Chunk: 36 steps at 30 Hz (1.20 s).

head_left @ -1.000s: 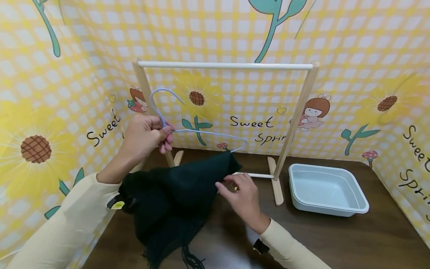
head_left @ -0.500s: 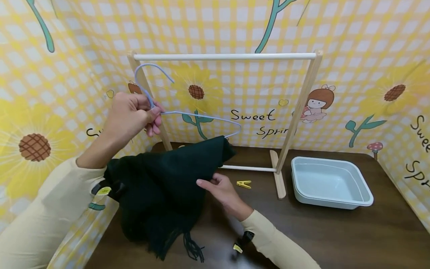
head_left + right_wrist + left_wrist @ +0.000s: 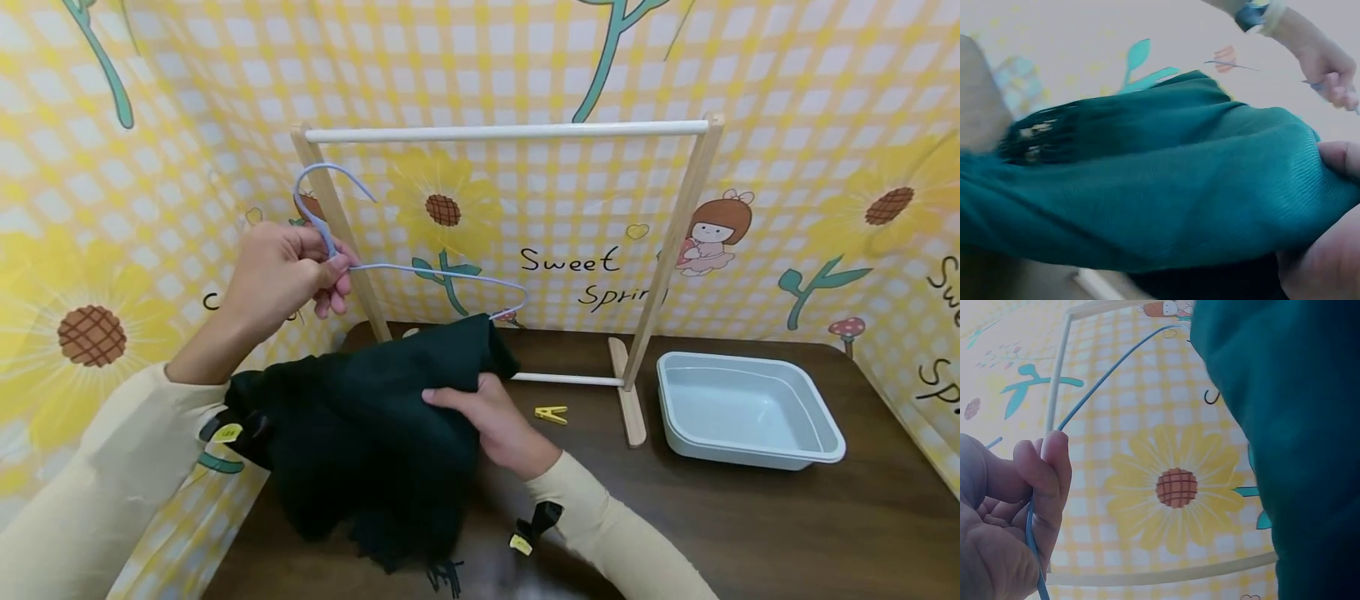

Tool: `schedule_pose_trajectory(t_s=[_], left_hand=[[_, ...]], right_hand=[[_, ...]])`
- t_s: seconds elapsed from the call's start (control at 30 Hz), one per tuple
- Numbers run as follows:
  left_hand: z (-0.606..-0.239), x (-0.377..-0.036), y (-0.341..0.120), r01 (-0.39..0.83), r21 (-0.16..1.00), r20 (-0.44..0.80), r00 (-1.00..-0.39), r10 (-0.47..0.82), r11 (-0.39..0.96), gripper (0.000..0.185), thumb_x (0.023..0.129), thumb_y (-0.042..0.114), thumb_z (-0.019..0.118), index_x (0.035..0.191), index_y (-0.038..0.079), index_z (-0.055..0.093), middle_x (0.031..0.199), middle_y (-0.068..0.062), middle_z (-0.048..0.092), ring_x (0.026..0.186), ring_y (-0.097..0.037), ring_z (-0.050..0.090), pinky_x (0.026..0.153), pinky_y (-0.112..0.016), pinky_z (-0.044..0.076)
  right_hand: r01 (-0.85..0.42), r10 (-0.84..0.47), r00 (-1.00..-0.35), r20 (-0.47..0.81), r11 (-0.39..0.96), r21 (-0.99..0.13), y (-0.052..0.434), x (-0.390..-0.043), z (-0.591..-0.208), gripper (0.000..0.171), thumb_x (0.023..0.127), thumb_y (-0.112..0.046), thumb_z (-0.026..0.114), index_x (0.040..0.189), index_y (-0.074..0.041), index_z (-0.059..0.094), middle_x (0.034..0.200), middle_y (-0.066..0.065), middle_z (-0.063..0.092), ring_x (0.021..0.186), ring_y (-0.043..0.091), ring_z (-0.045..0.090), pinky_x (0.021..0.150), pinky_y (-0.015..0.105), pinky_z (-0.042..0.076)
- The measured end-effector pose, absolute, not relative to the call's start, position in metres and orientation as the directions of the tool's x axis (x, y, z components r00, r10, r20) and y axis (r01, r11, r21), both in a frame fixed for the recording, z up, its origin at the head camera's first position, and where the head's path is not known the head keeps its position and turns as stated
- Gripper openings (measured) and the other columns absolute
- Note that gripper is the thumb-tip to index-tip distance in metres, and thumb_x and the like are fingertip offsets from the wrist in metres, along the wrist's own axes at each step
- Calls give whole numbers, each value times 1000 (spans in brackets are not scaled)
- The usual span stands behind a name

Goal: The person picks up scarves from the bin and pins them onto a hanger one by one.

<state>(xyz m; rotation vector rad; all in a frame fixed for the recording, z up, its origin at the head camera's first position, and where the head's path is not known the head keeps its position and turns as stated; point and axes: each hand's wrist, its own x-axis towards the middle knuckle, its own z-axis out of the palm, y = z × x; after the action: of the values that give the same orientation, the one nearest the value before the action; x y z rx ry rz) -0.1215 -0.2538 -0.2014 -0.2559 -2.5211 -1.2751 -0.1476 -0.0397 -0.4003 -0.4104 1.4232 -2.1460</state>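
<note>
A dark green fringed scarf [image 3: 375,417] hangs draped over the lower part of a light blue wire hanger [image 3: 322,227], hiding much of it. My left hand [image 3: 288,267] grips the hanger at its neck; the hook rises above the fingers. In the left wrist view the fingers [image 3: 1047,469] curl round the wire beside the hanging cloth. At the scarf's right edge, my right hand [image 3: 498,425] pinches the fabric, thumb in front and the other fingers behind it. The right wrist view shows the thumb [image 3: 1340,157] pressed on the scarf [image 3: 1197,181].
Behind the hands stands a wooden rack with a white top rail [image 3: 510,132] and a lower rail [image 3: 570,379]. A yellow clothespin [image 3: 552,414] lies on the brown table [image 3: 750,525]. To the right sits a pale blue plastic basin [image 3: 750,417]. Patterned cloth surrounds the table.
The left hand and hanger have moved left and rose before sinking slightly. My right hand has come left from near the clothespin and taken hold of the scarf's edge.
</note>
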Motion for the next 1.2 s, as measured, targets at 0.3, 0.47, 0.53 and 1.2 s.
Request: schedule_pose_trajectory(t_s=[0.3,0.47,0.53,1.2], left_hand=[[-218,-124,-262,287,749,314,-947,62,597,31,100,4,60,73,-10,66,65,-3,69,47,-20,63,45,-29,52],[-221,-124,-264,295,756,325,-944,56,585,30,100,5,60,76,-10,68,63,-1,67,44,-21,58,42,-27,48],[-221,-124,-264,309,756,341,-938,55,577,33,99,4,60,70,-11,66,64,-2,68,44,-20,59,41,-27,48],[-207,-125,-246,361,639,473,-881,24,679,38,97,3,65,59,-3,62,59,1,67,44,-14,62,42,-21,49]], right_hand=[[225,-534,-844,-61,-248,-942,-19,-178,-343,10,93,-16,73,83,-13,70,80,-3,71,73,10,68,67,23,56],[256,-514,-851,-106,-231,-939,-5,-184,-333,16,93,-16,72,79,-12,66,77,-1,70,69,12,68,65,25,57],[214,-474,-872,-125,-138,-967,2,-185,-334,22,92,-18,74,73,-11,64,70,-2,66,65,13,65,62,25,56],[-884,-248,-236,940,456,-101,-43,-143,-372,11,88,-18,79,96,-10,78,88,2,72,82,17,68,76,33,56]])
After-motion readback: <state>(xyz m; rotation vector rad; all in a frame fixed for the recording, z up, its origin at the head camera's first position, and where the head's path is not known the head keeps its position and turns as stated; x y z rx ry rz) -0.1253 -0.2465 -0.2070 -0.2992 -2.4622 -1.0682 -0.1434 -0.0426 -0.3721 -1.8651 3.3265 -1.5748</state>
